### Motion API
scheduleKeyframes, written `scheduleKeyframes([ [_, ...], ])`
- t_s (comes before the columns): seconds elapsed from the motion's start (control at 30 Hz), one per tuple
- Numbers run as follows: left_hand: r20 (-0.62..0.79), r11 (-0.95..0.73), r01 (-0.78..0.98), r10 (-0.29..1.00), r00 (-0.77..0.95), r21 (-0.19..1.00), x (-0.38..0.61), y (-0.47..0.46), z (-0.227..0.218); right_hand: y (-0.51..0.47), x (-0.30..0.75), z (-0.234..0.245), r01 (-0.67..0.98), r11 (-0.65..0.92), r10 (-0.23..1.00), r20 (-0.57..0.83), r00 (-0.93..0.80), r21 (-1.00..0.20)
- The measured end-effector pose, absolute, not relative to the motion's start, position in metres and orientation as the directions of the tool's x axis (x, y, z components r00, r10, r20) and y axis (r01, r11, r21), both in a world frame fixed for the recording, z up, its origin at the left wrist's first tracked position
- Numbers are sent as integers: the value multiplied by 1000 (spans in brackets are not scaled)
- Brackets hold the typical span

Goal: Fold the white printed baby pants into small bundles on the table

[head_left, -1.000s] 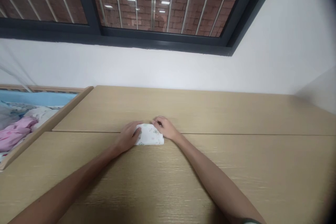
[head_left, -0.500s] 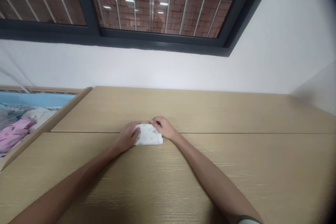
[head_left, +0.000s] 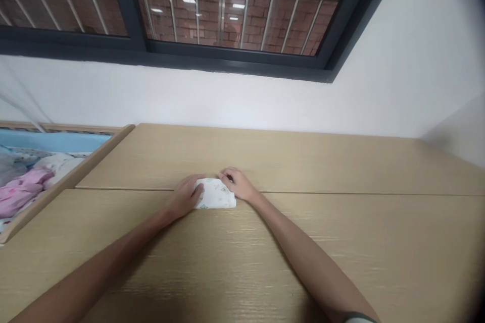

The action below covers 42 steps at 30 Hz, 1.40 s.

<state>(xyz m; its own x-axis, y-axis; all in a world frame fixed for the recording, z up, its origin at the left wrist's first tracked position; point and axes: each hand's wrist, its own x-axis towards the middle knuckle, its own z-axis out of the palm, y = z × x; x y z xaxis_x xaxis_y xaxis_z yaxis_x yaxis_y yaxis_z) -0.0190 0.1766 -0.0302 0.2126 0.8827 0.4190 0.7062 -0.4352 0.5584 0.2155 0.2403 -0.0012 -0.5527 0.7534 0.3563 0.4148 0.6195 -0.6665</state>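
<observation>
Barely anything has moved; left fingers (head_left: pixel 198 191) hold the white cloth (head_left: pixel 215 195); right fingers (head_left: pixel 229 172) curl at its edge, grip unclear.

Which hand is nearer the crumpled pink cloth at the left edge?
Left. The left hand, touching the folded white patterned cloth, is right of the crumpled pink cloth; the right hand, at the white cloth's upper right corner, is farther right.
</observation>
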Motion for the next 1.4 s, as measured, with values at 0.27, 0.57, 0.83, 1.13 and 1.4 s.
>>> scheduleKeyframes([
  [0.27,434,-435,713,878,202,549,-19,178,-34,239,217,0,415,618,754,353,-554,-668],
  [0.57,422,-408,701,891,167,586,-19,178,-36,238,216,2,397,610,754,348,-557,-686],
  [0.83,355,-317,719,929,104,618,-20,180,-32,239,221,5,335,471,797,232,-557,-816],
  [1.13,362,-273,750,931,48,602,-23,181,-32,240,222,1,305,510,775,277,-568,-804],
  [1.4,537,-409,785,835,117,466,-20,168,-25,241,223,3,307,508,761,253,-597,-805],
])
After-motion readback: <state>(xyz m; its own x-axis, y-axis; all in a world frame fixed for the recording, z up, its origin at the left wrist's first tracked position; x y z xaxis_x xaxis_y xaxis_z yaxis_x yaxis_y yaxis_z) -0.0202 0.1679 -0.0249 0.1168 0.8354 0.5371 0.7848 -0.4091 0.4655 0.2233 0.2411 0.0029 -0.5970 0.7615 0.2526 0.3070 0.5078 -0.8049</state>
